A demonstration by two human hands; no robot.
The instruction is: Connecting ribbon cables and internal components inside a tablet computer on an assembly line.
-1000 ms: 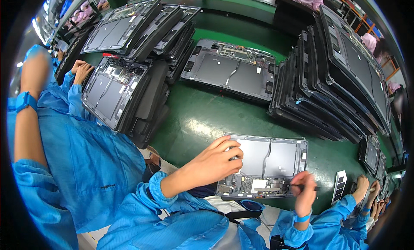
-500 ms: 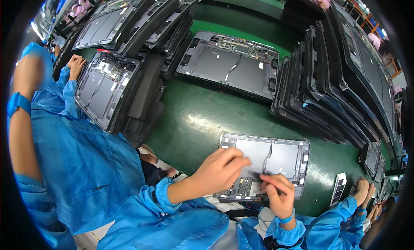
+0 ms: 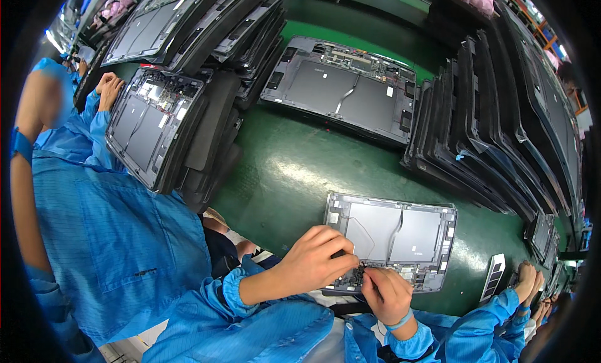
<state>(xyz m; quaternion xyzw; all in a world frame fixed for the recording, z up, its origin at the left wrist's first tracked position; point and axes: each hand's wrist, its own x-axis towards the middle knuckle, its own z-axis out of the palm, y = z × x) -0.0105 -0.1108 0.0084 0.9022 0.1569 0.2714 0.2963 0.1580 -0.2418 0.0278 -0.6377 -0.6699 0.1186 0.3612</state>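
Observation:
In front of me lies an opened laptop shell point(image 3: 419, 243) with grey battery panels, a dark flat cable across them and a circuit board along its near edge. My left hand point(image 3: 318, 258) reaches over the shell's left part, fingers pinched low at the board. A thin dark wire point(image 3: 374, 238) loops over the left battery panel and runs to these fingertips. My right hand point(image 3: 389, 295) bends over the near edge, thumb and forefinger pressed together at the board beside the left fingertips. What the right fingertips hold is hidden.
Another opened laptop shell point(image 3: 344, 90) lies beyond on the green table point(image 3: 294, 175). Stacked shells with black foam stand at the left point(image 3: 156, 125) and right point(image 3: 463, 131). A co-worker in blue point(image 3: 125, 238) sits close at my left; other hands point(image 3: 529, 280) work at my right.
My right hand has moved left and in beside my left fingertips. My left hand has come down slightly nearer the circuit board. The wire loop shows more plainly over the battery.

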